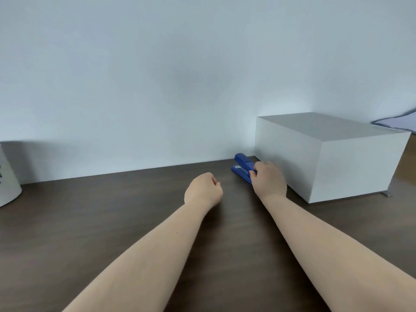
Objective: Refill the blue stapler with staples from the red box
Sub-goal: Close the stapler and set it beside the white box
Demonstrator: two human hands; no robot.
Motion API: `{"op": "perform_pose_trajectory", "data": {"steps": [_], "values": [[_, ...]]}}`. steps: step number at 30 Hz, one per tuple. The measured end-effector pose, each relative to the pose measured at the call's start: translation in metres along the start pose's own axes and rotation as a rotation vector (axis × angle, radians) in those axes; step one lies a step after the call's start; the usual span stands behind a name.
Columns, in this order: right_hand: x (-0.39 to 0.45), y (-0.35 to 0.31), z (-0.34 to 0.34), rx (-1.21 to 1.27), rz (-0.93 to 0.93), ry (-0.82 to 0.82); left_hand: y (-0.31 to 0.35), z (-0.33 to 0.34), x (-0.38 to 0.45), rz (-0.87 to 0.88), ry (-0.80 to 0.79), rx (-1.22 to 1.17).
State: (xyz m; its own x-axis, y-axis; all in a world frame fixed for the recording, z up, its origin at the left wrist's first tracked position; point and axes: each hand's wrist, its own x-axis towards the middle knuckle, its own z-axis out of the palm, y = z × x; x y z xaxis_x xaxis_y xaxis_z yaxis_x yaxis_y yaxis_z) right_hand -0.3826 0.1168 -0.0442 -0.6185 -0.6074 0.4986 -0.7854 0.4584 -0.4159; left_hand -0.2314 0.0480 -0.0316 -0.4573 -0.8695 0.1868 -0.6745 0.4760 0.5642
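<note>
The blue stapler [242,165] lies on the dark wooden desk [112,221] near the wall, just left of a white box. My right hand [269,180] covers its near end, fingers curled around it. My left hand [203,190] rests on the desk to the left of the stapler, fingers loosely closed with nothing visible in them. No red box is in view.
A large white box [326,156] stands at the right against the wall. A white container [9,176] sits at the far left edge. Light blue paper or cloth [396,121] shows at the far right behind the box. The pale wall rises behind the desk.
</note>
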Motion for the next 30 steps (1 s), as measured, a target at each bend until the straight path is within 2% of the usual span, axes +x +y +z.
{"op": "perform_pose_trajectory", "data": {"steps": [11, 19, 22, 24, 27, 30], "values": [[0.057, 0.016, 0.029, -0.207, -0.002, 0.008, 0.024, 0.043, 0.046, 0.054, -0.006, 0.071], [0.059, 0.022, 0.034, -0.115, 0.021, -0.017, 0.023, 0.047, 0.048, 0.036, 0.012, 0.076], [0.05, 0.019, 0.029, -0.052, -0.016, 0.003, 0.023, 0.045, 0.044, 0.039, 0.015, 0.065], [0.042, 0.017, 0.025, -0.093, -0.058, -0.001, 0.023, 0.043, 0.039, 0.037, 0.009, 0.061], [0.028, 0.014, 0.019, -0.154, -0.111, -0.032, 0.024, 0.039, 0.026, 0.042, -0.017, 0.053], [0.01, 0.011, 0.008, -0.221, -0.126, -0.146, 0.024, 0.032, 0.011, 0.036, -0.05, 0.035]]}}
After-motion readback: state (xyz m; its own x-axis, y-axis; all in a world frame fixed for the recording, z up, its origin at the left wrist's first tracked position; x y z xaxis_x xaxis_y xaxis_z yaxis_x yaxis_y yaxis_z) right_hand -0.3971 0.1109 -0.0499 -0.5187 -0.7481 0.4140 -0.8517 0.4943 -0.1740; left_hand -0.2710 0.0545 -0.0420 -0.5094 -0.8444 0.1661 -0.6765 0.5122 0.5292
